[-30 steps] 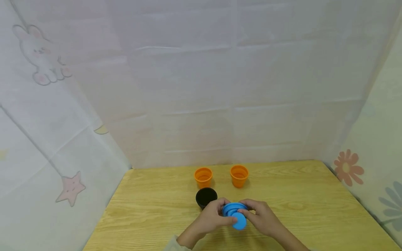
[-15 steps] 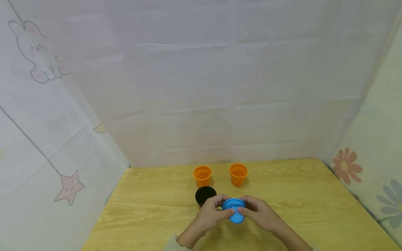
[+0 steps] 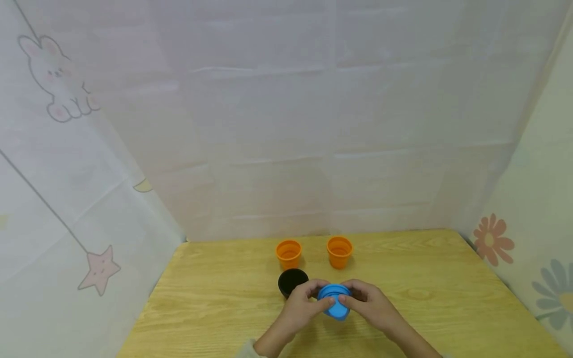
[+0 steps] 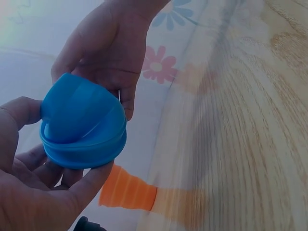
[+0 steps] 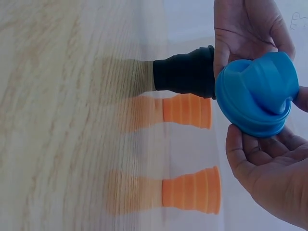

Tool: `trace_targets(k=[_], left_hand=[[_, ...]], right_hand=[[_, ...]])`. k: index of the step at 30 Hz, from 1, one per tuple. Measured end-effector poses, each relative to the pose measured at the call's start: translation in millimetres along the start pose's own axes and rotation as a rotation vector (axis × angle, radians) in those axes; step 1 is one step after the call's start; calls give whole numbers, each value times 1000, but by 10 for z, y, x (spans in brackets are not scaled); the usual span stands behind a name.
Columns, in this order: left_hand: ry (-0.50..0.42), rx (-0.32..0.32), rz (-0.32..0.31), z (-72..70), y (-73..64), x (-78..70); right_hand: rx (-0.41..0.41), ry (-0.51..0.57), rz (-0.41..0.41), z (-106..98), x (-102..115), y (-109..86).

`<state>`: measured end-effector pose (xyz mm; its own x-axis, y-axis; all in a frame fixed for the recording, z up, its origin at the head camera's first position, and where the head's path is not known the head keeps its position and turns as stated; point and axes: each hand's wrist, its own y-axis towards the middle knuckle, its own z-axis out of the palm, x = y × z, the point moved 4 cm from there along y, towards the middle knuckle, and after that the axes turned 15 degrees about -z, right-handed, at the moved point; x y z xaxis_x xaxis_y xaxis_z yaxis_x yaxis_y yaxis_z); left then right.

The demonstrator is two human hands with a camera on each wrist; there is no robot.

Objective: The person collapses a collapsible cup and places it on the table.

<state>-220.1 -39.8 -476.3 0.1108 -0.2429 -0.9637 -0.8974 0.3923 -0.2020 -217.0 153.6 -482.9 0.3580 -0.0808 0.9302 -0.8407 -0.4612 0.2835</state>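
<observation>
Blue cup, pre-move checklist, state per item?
1. Left hand gripping the blue cup: ok, thumb and fingers on it.
2. Right hand gripping it too: ok.
3. Blue cup raised off the table: ok.
4. Blue cup evenly shaped: not ok, one end sits askew to its rim.
5. Black cup, left orange cup, right orange cup upright: ok.
6. Left hand apart from the black cup: cannot tell, they overlap in view.

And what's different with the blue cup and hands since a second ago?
The base of the blue cup has shifted up toward its rim and now looks bent. The left hand has moved its thumb up, level with the thumb of the right hand. Both hands keep hold; nothing was let go. The black cup and two orange cups stayed put.
</observation>
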Motion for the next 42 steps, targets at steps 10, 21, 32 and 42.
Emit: trace_targets(k=[10, 21, 32, 42], left_hand=[[95, -66, 6, 0, -2, -24], [-32, -21, -44, -17, 50, 16], [-107, -49, 5, -46, 51, 24], [-22, -7, -22, 2, 13, 14]], right_hand=[[-50, -58, 7, -69, -34, -11], [-57, -92, 54, -50, -16, -20], [-89, -1, 72, -4, 44, -70], [-60, -61, -3, -5, 53, -82]])
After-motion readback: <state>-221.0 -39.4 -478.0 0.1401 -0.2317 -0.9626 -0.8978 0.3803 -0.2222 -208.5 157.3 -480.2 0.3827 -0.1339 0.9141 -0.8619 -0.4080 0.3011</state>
